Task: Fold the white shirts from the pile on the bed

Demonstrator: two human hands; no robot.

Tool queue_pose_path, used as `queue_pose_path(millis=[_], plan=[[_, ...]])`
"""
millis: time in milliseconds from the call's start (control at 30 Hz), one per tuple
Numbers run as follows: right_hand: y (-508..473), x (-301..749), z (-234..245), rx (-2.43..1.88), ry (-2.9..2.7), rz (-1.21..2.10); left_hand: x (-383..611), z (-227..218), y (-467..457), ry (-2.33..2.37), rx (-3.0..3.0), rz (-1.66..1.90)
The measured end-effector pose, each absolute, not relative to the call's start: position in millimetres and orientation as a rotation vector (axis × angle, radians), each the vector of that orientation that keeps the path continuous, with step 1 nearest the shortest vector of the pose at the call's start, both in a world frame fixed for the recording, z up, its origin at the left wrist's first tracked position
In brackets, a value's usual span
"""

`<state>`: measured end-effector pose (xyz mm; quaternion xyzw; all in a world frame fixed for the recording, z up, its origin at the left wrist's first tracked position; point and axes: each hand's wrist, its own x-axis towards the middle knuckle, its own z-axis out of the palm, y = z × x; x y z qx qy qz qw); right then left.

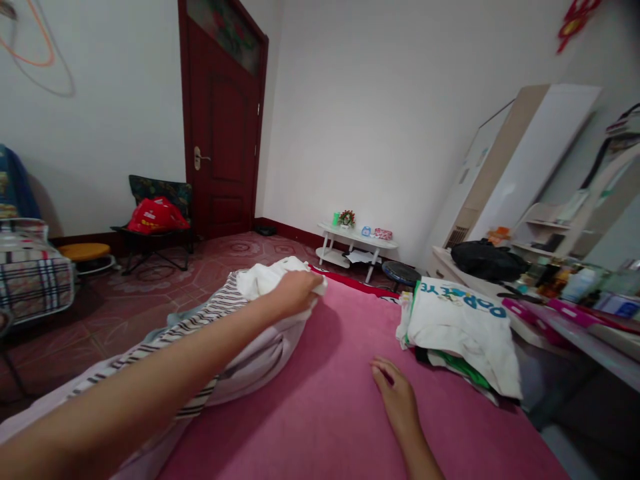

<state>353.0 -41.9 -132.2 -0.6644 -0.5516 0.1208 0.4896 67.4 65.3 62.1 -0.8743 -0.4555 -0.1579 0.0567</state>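
Observation:
My left hand reaches forward across the bed, its fingers closed on a white garment. That garment lies on top of a heap of clothes and bedding, with a black-and-white striped cloth and a pale pink quilt under and beside it. Over the pink bed sheet, my right hand hangs low with its fingers loosely bent and a gap by the thumb; nothing shows in it. To its right is a stack of folded clothes, topped by a white T-shirt with blue lettering.
Beyond the bed stands a low white table with small ornaments, beside a dark round stool. On the right, a dresser carries a black bag and bottles. A folding chair with a red bag stands near the door.

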Motion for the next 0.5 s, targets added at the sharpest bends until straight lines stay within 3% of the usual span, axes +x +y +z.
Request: queue_pose_path(millis=[133, 267, 400, 500], plan=[[-48, 364, -126, -1.526, -1.043, 0.474, 122, 14, -3, -0.908, -3.058, -0.417], [-56, 367, -116, -1.459, -0.861, 0.572, 146, -55, -45, -0.798, -3.301, -0.472], [-55, 356, -110, -1.479, -0.963, 0.575, 155, -91, -62, -0.591, -3.516, -0.717], [-50, 350, -110, -1.496, -1.153, 0.553, 170, -111, -75, -0.292, -3.757, -0.657]])
